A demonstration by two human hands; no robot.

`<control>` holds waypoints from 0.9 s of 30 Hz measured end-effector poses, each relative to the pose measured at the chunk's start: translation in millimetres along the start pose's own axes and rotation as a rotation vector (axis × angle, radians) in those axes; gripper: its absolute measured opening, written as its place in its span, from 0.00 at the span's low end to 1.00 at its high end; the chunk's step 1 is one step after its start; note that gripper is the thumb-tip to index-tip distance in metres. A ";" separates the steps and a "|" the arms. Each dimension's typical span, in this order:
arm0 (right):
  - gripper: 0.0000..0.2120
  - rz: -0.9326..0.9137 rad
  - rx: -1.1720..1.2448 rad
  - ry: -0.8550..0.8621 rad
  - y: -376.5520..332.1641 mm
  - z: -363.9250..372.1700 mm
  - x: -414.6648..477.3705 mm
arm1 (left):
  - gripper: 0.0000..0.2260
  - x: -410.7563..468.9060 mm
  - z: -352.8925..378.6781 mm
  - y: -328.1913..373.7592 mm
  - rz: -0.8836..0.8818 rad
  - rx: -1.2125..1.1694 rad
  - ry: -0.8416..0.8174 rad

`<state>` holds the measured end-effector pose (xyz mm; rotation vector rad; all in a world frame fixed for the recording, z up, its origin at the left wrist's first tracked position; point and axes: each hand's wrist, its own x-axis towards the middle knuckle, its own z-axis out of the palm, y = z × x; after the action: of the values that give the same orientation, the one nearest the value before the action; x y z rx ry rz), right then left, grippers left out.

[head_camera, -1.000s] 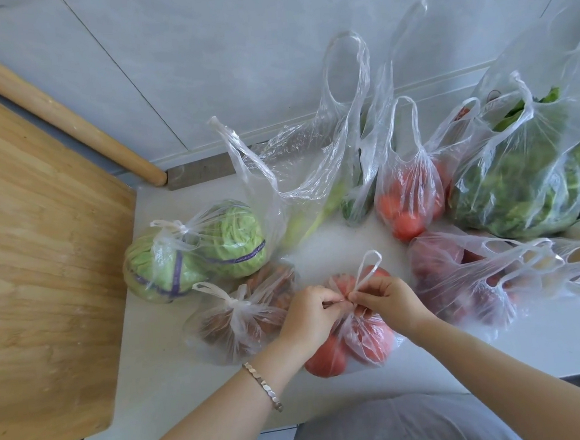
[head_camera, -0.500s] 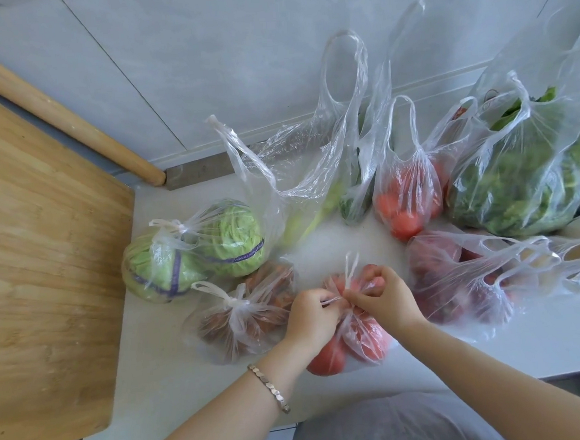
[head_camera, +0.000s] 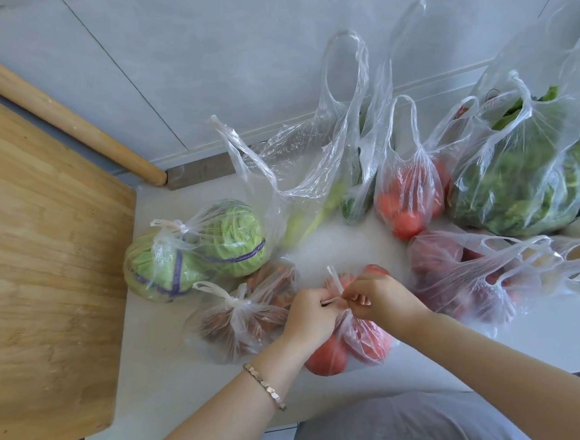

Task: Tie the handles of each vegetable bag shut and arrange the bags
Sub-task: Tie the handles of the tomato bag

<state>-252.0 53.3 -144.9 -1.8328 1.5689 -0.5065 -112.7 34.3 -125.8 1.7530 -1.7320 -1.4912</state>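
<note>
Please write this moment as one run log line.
step: knotting tomato bag; left hand: pinches handle; right hand: pinches handle; tied: cabbage bag

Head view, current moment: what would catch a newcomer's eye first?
At the near centre of the white counter, the left hand and right hand pinch the handles of a clear plastic bag of red tomatoes, mid-knot. Left of them lie a knotted clear bag of green cabbages and a smaller knotted bag of brownish produce. Untied bags line the wall behind and to the right, one large clear bag of leafy greens bulging most.
</note>
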 end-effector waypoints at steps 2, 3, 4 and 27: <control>0.06 -0.006 0.022 0.007 0.9 1.5 1.4 | 0.09 -1.0 0.2 -0.1 0.040 0.056 0.017; 0.06 0.000 0.029 0.017 0.9 3.4 1.8 | 0.09 -1.4 0.2 0.0 0.064 0.088 0.026; 0.06 0.007 0.039 0.027 1.3 5.5 1.6 | 0.09 -2.1 0.4 0.5 0.085 0.119 0.034; 0.11 0.511 0.921 -0.306 13.5 -15.2 -5.8 | 0.06 4.2 8.0 -13.5 0.036 0.002 -0.044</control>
<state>-273.0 54.6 -142.9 -0.7403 1.2127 -0.5422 -111.9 37.8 -141.7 1.6929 -1.7772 -1.5243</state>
